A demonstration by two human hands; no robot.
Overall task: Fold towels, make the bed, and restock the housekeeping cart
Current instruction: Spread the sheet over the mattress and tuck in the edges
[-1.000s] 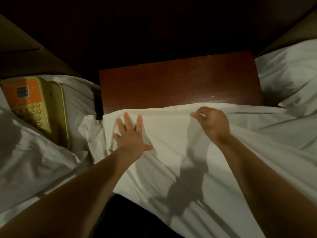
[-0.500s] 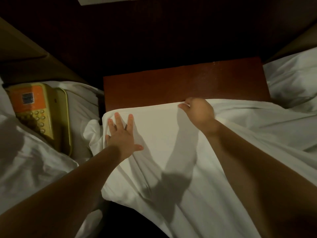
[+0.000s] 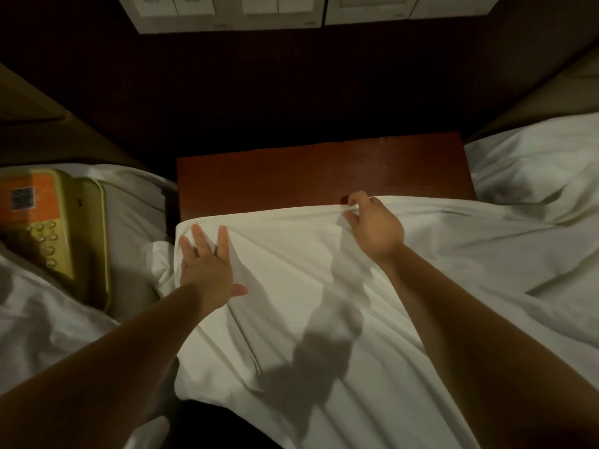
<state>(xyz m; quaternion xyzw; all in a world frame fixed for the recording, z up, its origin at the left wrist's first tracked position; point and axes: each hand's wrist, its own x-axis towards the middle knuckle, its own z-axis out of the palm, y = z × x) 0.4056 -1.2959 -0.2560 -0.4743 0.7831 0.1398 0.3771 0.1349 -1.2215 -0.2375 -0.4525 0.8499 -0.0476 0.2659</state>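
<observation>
Dim bedroom, red-brown desk (image 3: 324, 173) ahead: the white sheet (image 3: 291, 254) drapes over the desk's near edge, its hem running along that edge. The left hand (image 3: 207, 270) lies flat on it, fingers spread, by the desk's near left corner; the right hand (image 3: 376, 231) pinches the hem mid-edge, likely best placed to pull it onward

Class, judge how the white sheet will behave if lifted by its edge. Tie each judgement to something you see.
Probably floppy: the sheet drapes in long folds. Likely light: the right hand holds its edge by a pinch. It may slide: the left hand presses it flat.
</observation>
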